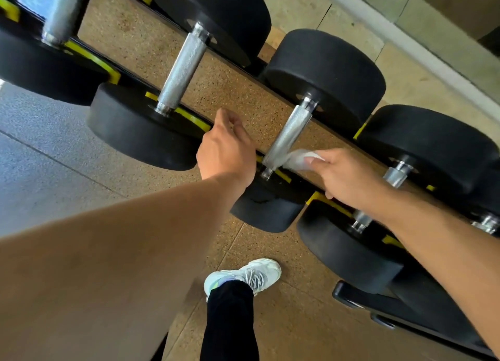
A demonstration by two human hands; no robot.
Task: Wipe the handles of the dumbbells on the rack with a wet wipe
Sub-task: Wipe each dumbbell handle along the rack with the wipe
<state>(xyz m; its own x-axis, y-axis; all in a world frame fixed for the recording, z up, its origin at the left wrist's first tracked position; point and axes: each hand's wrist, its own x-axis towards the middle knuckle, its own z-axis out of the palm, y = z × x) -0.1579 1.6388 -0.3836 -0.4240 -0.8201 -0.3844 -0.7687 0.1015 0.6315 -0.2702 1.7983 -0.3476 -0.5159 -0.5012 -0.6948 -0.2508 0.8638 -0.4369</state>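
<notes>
Here, a white wet wipe (pixel 300 159) is pinched between the thumb and fingers of the right hand (pixel 349 178) and is pressed against the lower end of a knurled steel handle (pixel 288 135). The wipe is blurred where it meets the metal. This handle belongs to the middle dumbbell (pixel 324 71) of the row, and its long axis runs diagonally, from the near black head (pixel 266 208) at the lower left up to the far head at the upper right. The neighbouring handles (pixel 184 66) are laid along the same diagonal, so all the dumbbells point the same way, across the two rails of the rack (pixel 194 121), which is black with yellow marks.

The left hand (pixel 226 147) is held just to the left of the wiped handle, above the front rail, with its fingers curled loosely; nothing is seen inside it. It cannot be told whether it touches the rail. The right forearm is stretched over the handle of the next dumbbell (pixel 427 144) to the right, so that handle is partly hidden.

Below the rack, a white sneaker (pixel 249 275) with a black trouser leg is seen on the speckled brown floor (pixel 297 320). A grey floor part (pixel 48 155) is seen at the left.
</notes>
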